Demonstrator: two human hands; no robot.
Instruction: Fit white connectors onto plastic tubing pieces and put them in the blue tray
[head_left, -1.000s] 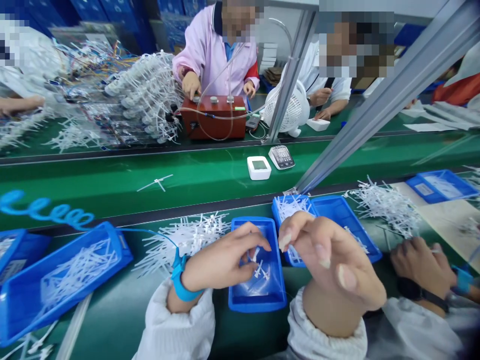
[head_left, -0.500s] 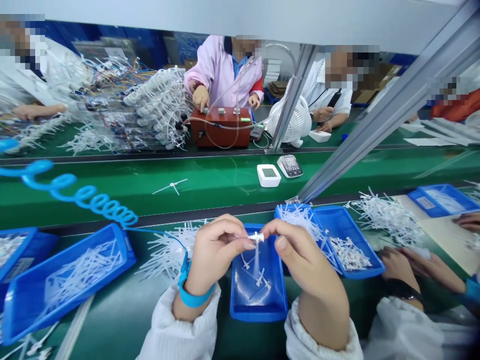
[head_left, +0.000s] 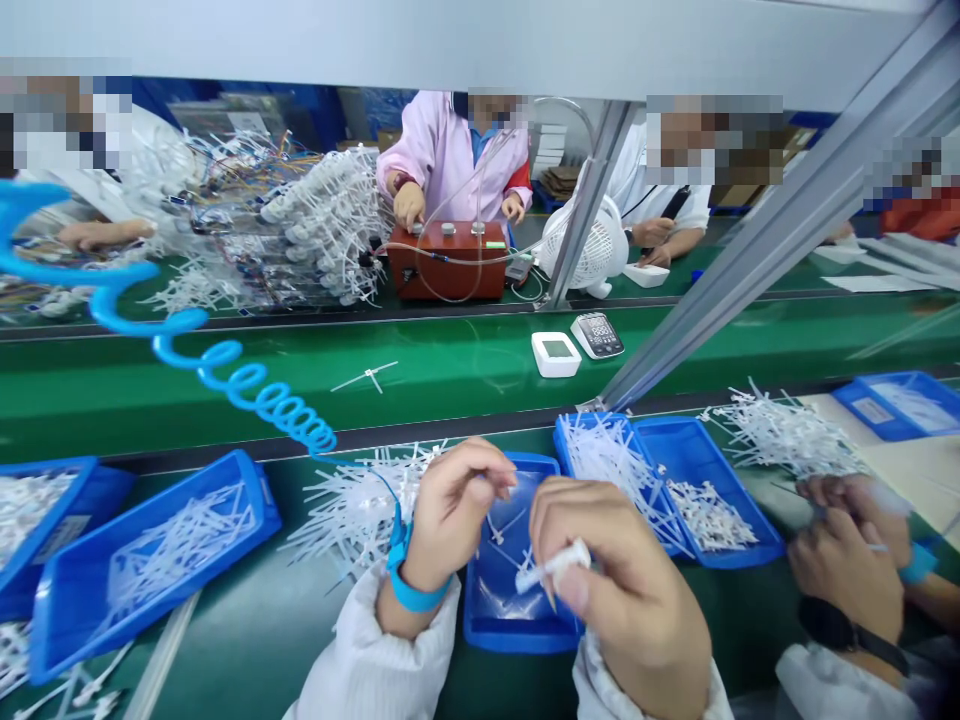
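Observation:
My right hand (head_left: 622, 580) is closed, pinching a small white plastic tube fitting (head_left: 551, 568) between thumb and fingers. The fitting lies tilted above the near part of a blue tray (head_left: 501, 635). To its left, my left hand (head_left: 461, 510) has its fingers curled together over the tray's left edge; whatever is in them, if anything, is hidden. A blue wrist strap (head_left: 411, 590) is around my left wrist. Inside the tray lie a few white plastic pieces (head_left: 499, 533), partly covered by my hands.
White tube pieces lie in a heap (head_left: 352, 515) left of my hands. Blue bins (head_left: 739, 565) of white parts stand at right, another bin (head_left: 45, 640) at left. A coiled blue cord (head_left: 255, 385) hangs at left. A co-worker's hands (head_left: 847, 560) work at right.
My hands have come apart. My right hand has turned and moved down toward me with the white fitting; my left fingers have left it. The co-worker's hands at right have shifted.

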